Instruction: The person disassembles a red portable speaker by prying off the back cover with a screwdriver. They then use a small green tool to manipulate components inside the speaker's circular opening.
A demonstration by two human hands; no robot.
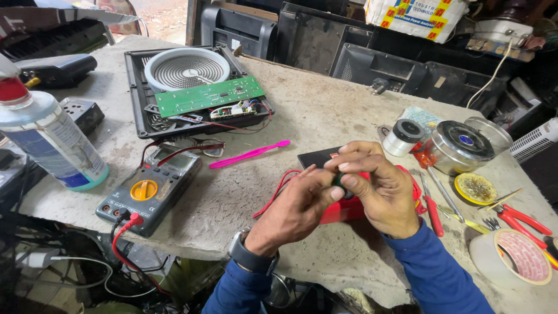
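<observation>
Grey workbench (325, 116), both hands' fingers (349, 181) pinching small dark part (339, 181) (mostly hidden)

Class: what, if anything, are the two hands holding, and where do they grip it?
Both the left hand and right hand pinch a small dark part between fingertips; which part of it cannot be told.

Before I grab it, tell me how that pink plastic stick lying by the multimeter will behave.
The pink stick looks thin and long, so it is probably light and may flex a little. It lies flat on the rough stone table, so it should slide rather than roll. Its narrow end near the multimeter may be hard to pinch.
</observation>
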